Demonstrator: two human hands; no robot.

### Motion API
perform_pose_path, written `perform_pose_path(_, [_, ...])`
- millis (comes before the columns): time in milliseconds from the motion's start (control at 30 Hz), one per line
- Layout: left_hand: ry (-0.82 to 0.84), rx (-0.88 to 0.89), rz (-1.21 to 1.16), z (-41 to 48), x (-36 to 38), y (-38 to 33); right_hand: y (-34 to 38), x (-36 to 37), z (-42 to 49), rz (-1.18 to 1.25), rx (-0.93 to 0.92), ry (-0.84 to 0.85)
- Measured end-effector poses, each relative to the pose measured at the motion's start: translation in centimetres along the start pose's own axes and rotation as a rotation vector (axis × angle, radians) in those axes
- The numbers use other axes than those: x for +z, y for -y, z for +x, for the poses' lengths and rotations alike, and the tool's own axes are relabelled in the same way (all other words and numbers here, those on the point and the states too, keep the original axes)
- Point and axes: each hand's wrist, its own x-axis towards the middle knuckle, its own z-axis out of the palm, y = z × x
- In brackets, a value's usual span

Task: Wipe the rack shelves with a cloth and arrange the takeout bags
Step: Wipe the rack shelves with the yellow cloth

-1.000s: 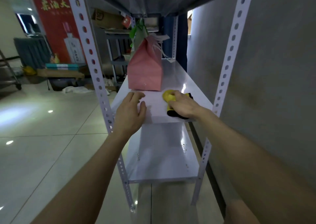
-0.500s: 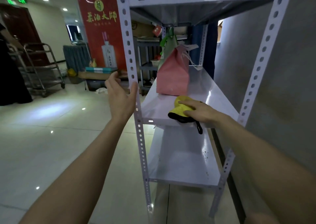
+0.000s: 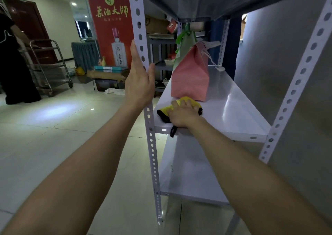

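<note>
A white metal rack stands in front of me with a middle shelf (image 3: 233, 109) and a lower shelf (image 3: 194, 177). On the middle shelf my right hand (image 3: 183, 115) presses flat on a yellow cloth with black edging (image 3: 181, 102) near the front left corner. Just behind the cloth stands a pink takeout bag (image 3: 190, 78), and a green bag (image 3: 186, 40) shows behind its top. My left hand (image 3: 140, 80) wraps around the rack's front left post (image 3: 142, 37), fingers on the far side hidden.
A grey wall (image 3: 287, 73) runs close along the rack's right side. To the left lie tiled floor, a red banner (image 3: 111, 28), a metal trolley (image 3: 48, 64) and a person in dark clothes (image 3: 10, 64). Boxes and clutter sit behind the rack.
My left hand has lifted off the middle shelf and taken hold of the front left post. My right hand has slid the cloth leftward along the shelf front.
</note>
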Motion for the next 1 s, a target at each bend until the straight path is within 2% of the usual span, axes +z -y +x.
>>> perform_pose_path(167, [0.003,0.024,-0.002,0.0,-0.2,0.1,4.7,-0.1,1.9,-0.090,-0.010,-0.014])
perform_pose_path(300, [0.001,0.019,0.003,-0.2,-0.3,-0.3,1.5,-2.6,3.1,-0.023,-0.119,0.073])
perform_pose_path(467, [-0.053,0.010,0.007,-0.3,0.1,-0.1,-2.7,-2.4,1.9,0.072,-0.290,-0.002])
perform_pose_path(700, [-0.078,0.002,0.012,-0.3,0.4,-0.1,0.8,-1.1,1.6,-0.028,-0.247,-0.021])
perform_pose_path(1000, [-0.031,-0.008,0.034,-0.5,-0.6,-1.5,0.2,0.3,-3.5,0.008,-0.212,-0.120])
